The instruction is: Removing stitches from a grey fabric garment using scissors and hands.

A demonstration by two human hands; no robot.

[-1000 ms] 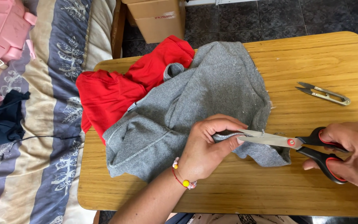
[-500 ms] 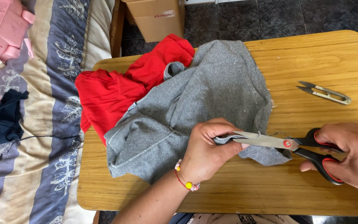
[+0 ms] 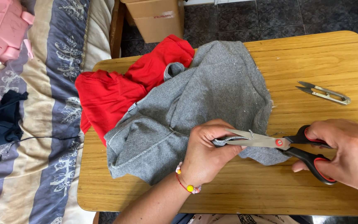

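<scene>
Cutting so close to the fingers was the plainest hazard here. Near the front edge of the table, the left hand had its fingers closed on a fold of the grey garment, pinching it right where the blades of the scissors met the cloth. The right hand, toward the front right corner, had its fingers curled tight through the black and red handles. If the blades closed further while the pinch stayed that near, I judged a fingertip could be nicked; if the pinch slackened, the soft knit could bunch between the blades and the cut wander off line. The garment lay across the middle of the table, its lower edge under the left hand, and a hard pull could have dragged the whole piece toward the front edge.

Against the frame a second before, little differed: the blades sat a shade more closed and pushed slightly deeper into the fold, the left hand had kept its pinch, and the garment had not shifted.

Farther back, a red garment lay partly beneath the grey one and hung over the left edge. Small metal thread snips rested well apart near the right edge. Beyond the far edge stood a cardboard box on the tiled floor.
</scene>
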